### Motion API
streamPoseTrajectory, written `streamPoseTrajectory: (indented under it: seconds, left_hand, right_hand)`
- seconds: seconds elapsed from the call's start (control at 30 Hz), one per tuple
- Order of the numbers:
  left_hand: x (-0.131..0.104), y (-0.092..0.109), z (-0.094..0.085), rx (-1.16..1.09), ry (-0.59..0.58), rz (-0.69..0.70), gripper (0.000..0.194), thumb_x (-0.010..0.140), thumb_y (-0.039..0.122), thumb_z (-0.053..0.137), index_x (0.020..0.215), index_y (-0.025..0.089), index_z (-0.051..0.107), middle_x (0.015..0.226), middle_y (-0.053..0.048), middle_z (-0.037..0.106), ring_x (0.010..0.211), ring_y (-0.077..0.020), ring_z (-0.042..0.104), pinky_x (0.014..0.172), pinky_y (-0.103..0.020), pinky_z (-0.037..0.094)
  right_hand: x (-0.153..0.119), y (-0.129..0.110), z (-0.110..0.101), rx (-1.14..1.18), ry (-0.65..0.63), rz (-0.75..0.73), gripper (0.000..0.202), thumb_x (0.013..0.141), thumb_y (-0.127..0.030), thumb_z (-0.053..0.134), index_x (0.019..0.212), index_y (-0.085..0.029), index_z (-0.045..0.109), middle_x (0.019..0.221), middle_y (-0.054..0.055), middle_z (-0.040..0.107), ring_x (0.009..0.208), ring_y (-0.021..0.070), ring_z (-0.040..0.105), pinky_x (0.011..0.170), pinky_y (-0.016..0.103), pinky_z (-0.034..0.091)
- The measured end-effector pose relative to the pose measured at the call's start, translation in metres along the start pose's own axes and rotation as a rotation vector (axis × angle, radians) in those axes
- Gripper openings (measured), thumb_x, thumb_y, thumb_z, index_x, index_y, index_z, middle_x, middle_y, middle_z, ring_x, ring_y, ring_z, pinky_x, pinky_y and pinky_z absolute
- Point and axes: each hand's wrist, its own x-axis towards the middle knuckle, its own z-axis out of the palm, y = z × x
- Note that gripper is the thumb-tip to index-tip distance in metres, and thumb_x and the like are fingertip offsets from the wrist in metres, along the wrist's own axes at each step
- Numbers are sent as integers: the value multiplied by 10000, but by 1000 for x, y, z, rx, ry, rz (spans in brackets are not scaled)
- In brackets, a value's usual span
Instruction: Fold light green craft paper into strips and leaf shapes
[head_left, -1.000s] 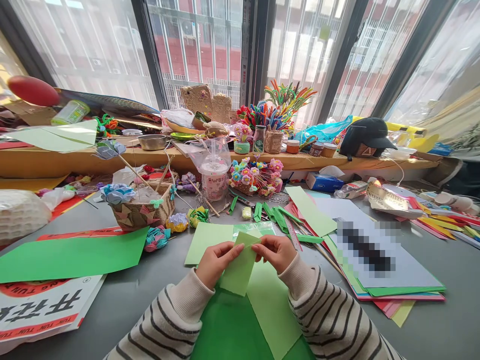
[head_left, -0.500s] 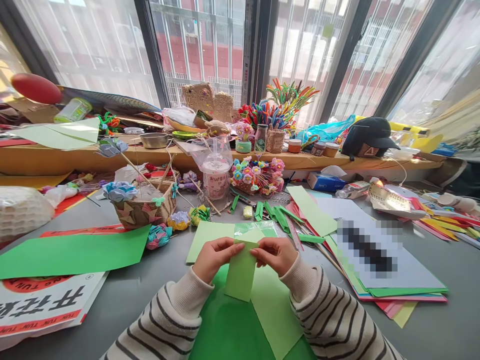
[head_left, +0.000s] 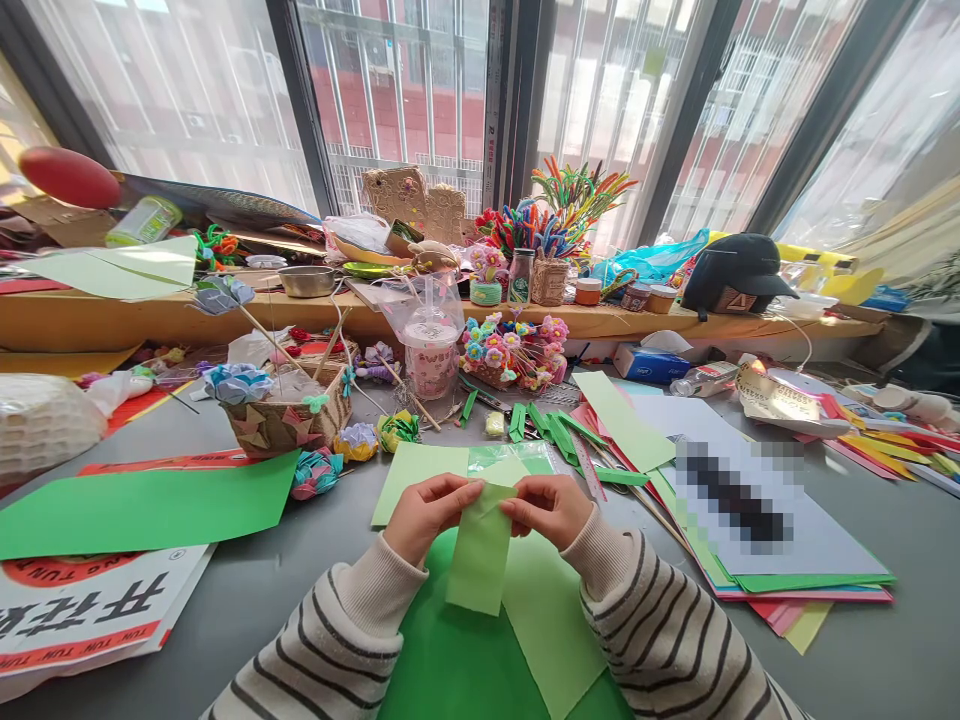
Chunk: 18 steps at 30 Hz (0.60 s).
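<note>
Between my two hands is a small light green paper piece [head_left: 478,560], hanging down from its pinched top edge. My left hand [head_left: 427,515] is closed on its upper left corner with thumb and fingers. My right hand [head_left: 551,508] pinches the upper right corner. Beneath lies a dark green sheet [head_left: 450,670]. On it, to the right, rests a larger light green paper piece [head_left: 559,630] with a rough edge. Another light green sheet [head_left: 405,480] lies just behind my left hand, beside a clear plastic packet [head_left: 532,457].
Folded green paper strips [head_left: 559,435] lie behind my hands, near a pink ruler [head_left: 590,475]. To the right is a stack of coloured paper [head_left: 825,540]. A green sheet [head_left: 150,505] and a woven basket [head_left: 289,420] are left. A lidded cup [head_left: 431,360] stands farther back.
The held paper's lower edge has dropped slightly toward me and its face shows a little more. Both hands keep their pinch in nearly the same place.
</note>
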Motion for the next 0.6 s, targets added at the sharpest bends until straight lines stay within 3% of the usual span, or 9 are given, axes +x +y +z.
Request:
streamPoseTrajectory:
  seconds: [0.27, 0.5, 0.6]
  left_hand:
    - [-1, -4, 3, 47, -24, 48, 147, 530, 249, 644, 567, 121, 581, 515, 26, 563, 510, -85, 509, 526, -205, 434]
    - [0, -2, 1, 91, -30, 65, 185, 528, 282, 636, 512, 125, 538, 478, 43, 507, 490, -80, 481, 529, -210, 420]
    - [0, -2, 1, 112, -53, 28, 202, 524, 311, 631, 574, 129, 560, 515, 35, 516, 517, -89, 490, 527, -211, 413]
  right_hand:
    - [1, -3, 1, 31, 62, 9, 257, 636, -383, 514, 602, -128, 518, 462, -23, 486, 413, 79, 474, 417, 202, 413]
    - [0, -4, 1, 35, 29, 33, 240, 640, -364, 513, 608, -126, 520, 430, -31, 476, 383, 76, 473, 381, 190, 407]
    - [0, -4, 0, 35, 66, 35, 244, 637, -369, 512, 604, -127, 519, 425, -34, 472, 375, 75, 468, 364, 186, 395]
